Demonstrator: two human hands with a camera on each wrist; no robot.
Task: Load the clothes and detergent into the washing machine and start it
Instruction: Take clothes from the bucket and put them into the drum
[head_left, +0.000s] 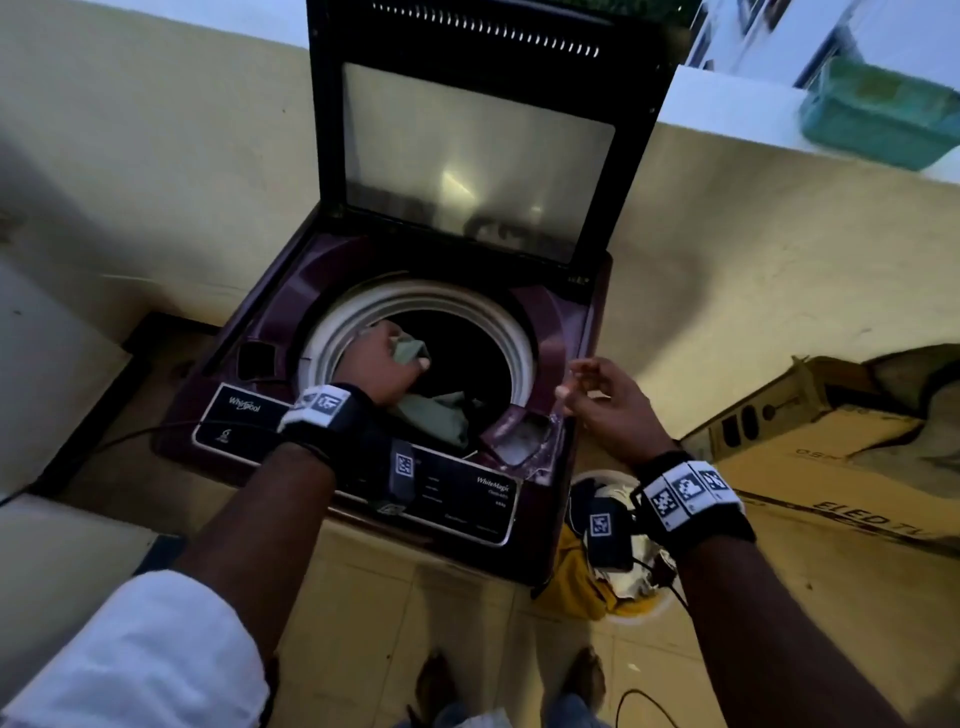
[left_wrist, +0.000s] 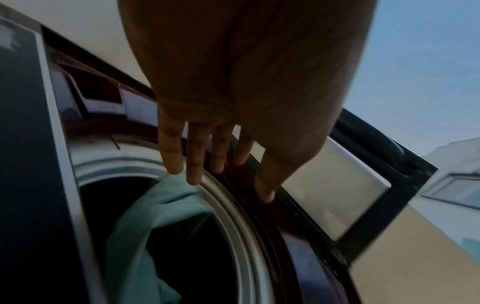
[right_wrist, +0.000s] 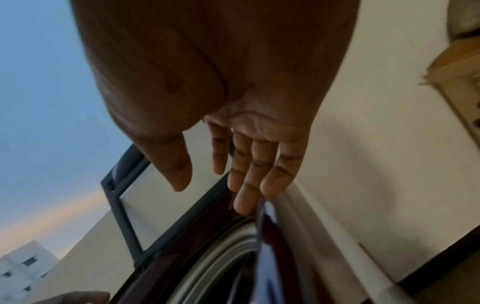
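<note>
A maroon top-load washing machine (head_left: 291, 322) stands with its glass lid (head_left: 478, 156) raised. A pale green garment (head_left: 436, 415) hangs over the front of the white drum rim (head_left: 519, 353) and down into the dark drum. My left hand (head_left: 384, 364) reaches over the drum. In the left wrist view its fingers are straight, the fingertips (left_wrist: 176, 166) touching the top of the green garment (left_wrist: 155, 216). My right hand (head_left: 597, 395) hovers open above the machine's right edge, holding nothing. The right wrist view shows the right hand (right_wrist: 210, 191) with its fingers spread.
An open detergent compartment (head_left: 519, 436) with white residue sits at the front right of the machine's top, behind the control panel (head_left: 467, 499). A bucket of clothes (head_left: 613, 571) stands on the floor to the right. Cardboard boxes (head_left: 805, 457) lie beyond it. A teal basket (head_left: 883, 114) rests on the ledge.
</note>
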